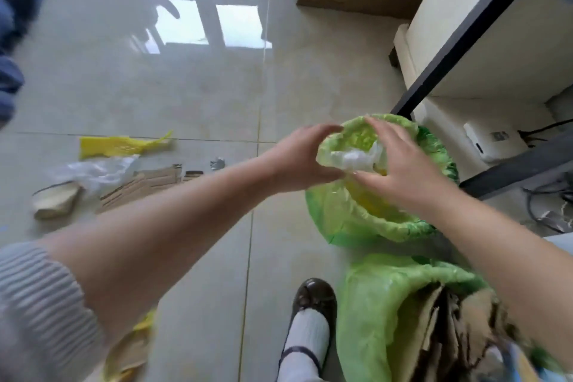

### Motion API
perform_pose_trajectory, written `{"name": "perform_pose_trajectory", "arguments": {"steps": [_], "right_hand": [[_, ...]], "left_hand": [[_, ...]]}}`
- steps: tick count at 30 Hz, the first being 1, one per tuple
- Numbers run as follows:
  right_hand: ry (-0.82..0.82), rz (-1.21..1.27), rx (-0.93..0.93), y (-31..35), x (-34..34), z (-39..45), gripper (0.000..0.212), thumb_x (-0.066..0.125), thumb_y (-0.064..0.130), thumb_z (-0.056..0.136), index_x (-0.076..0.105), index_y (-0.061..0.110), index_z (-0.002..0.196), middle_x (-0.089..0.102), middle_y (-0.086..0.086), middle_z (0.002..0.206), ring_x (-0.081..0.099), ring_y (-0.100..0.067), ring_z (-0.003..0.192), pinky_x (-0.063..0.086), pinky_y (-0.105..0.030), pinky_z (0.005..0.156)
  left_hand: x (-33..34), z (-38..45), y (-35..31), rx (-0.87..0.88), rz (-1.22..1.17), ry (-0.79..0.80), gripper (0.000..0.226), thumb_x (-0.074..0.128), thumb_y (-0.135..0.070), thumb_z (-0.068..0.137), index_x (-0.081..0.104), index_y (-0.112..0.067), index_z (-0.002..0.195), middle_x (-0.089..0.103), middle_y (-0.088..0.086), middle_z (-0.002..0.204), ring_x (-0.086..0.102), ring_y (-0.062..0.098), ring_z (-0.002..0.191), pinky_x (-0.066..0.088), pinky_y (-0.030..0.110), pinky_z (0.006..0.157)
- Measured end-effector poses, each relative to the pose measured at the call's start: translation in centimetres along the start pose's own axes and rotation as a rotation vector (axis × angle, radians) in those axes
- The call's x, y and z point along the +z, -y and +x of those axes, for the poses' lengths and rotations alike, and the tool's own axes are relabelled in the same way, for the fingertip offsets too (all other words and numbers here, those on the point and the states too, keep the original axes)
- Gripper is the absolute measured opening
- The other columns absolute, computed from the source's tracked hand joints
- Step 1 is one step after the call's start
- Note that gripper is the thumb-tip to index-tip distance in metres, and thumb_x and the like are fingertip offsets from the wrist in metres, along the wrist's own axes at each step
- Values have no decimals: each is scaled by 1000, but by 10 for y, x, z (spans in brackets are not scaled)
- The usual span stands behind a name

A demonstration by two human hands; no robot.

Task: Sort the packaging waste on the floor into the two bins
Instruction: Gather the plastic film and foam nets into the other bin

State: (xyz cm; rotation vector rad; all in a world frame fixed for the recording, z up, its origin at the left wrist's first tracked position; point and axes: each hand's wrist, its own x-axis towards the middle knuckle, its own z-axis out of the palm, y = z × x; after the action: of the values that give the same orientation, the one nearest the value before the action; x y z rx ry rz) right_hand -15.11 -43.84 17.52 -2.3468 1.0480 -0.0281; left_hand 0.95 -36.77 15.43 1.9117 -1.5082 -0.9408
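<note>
Near bin [387, 304], lined with thin green film, holds stiff brown cardboard [440, 329], so paper looks sorted there. Over the far bin [356, 214], left hand [297, 161] and right hand [400, 164], fingers curled, both pinch a crumpled green-and-clear plastic wad [350, 149], apparently to push it in. Waste remaining far left on the glossy tile: clear bag [96, 172], flat cardboard strip [139, 187], yellow mesh [121, 144].

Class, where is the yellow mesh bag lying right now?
In the head view, the yellow mesh bag lies on the floor at the left, just beyond the clear plastic bag and the flattened cardboard, far from both hands.
</note>
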Motion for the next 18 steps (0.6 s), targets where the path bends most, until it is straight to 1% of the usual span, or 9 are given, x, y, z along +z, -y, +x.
{"name": "perform_pose_trajectory", "arguments": {"steps": [2,3,6,8,10,11,14,16,18], "right_hand": [[41,-1,-83,44,13,-7,81,65,35,84,17,26,148,20,2,155,23,-16,141,20,-29,111],[68,-10,-131,66,22,-9,79,66,34,84,20,25,148,23,0,154,24,-17,141,20,-28,111],[119,-75,-295,130,61,-15,75,67,32,83,27,23,146,30,-5,151,26,-17,140,19,-24,111],[171,-98,-371,169,93,-20,74,68,32,81,30,25,145,31,-5,150,27,-17,139,20,-24,110],[235,-130,-437,207,125,-25,72,68,31,81,31,27,144,29,-3,151,30,-18,138,23,-25,108],[273,-154,-474,224,140,-29,71,67,31,81,32,29,143,28,-2,151,31,-19,137,25,-27,108],[395,-282,-588,272,184,-38,68,65,32,83,32,32,142,24,1,152,32,-21,136,27,-32,109],[460,-382,-659,296,210,-43,68,64,34,83,31,32,143,22,0,153,27,-22,139,29,-34,110],[511,-510,-742,311,235,-46,66,62,35,85,31,32,142,20,-2,153,24,-25,141,31,-38,111]], "left_hand": [[-27,-40,21,-96,-146,-57,65,73,-17,79,43,-15,136,49,5,138,48,18,126,40,22,96],[-41,-62,35,-143,-170,-85,61,73,-16,79,46,-16,134,51,4,136,50,17,123,42,23,96],[-84,-138,86,-269,-92,-144,53,72,-17,79,51,-17,128,55,3,130,55,15,117,45,23,96],[-112,-193,119,-353,-15,-168,51,73,-19,79,53,-16,126,57,3,128,57,15,114,45,26,97],[-133,-247,150,-434,-14,-208,51,73,-16,78,54,-14,125,58,5,126,58,19,113,46,32,100],[-141,-273,164,-474,-21,-229,50,73,-15,79,54,-13,125,58,6,125,58,21,113,46,32,99],[-154,-344,204,-571,-15,-273,48,71,-12,81,53,-9,126,58,10,125,58,19,109,45,23,86],[-155,-381,230,-631,-8,-249,48,70,-15,82,52,-12,127,56,8,127,57,18,110,45,21,81],[-151,-408,253,-674,40,-187,50,70,-18,82,51,-15,128,55,5,129,56,19,114,44,24,90]]}}
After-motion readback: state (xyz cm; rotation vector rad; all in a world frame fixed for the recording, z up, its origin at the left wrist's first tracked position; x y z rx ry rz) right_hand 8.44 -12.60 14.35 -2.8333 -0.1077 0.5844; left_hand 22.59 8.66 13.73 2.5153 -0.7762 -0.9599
